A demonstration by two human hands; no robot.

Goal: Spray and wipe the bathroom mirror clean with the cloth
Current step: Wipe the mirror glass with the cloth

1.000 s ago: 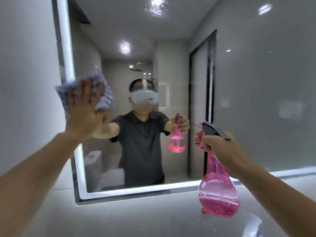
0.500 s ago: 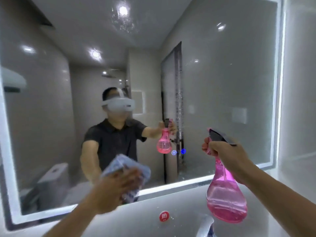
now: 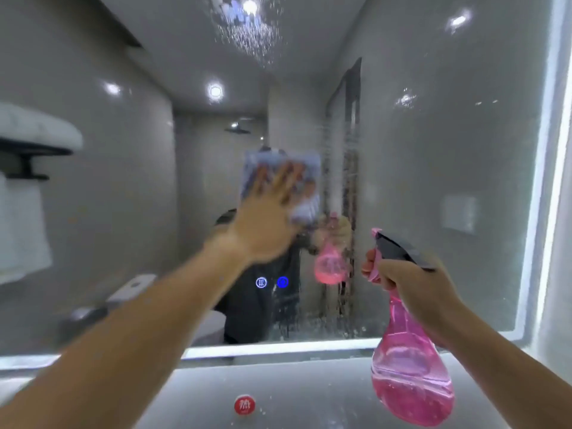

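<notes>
Filling nearly the whole view, the mirror [image 3: 433, 150] hangs upright with a lit strip along its right and bottom edges. Droplets speckle it near the top centre, and wet streaks run down a band just right of centre toward the bottom edge. Below the mirror lies the surface [image 3: 309, 394], pale and wet-looking, with a small red round button [image 3: 244, 404] on it. A folded towel on a dark rack shows in the mirror's left part, as a reflection.

Against the mirror's middle, the left hand [image 3: 263, 224] presses the cloth [image 3: 280, 181] flat, fingers spread over it, blurred as if sweeping. The streaked band lies just right of the cloth, its long axis vertical, so the wiping hand is the nearer one.

Right of that band and off the mirror, the right hand [image 3: 405, 283] has its grip closed around the neck of the pink spray bottle [image 3: 408, 376], which hangs upright, nozzle toward the mirror.
</notes>
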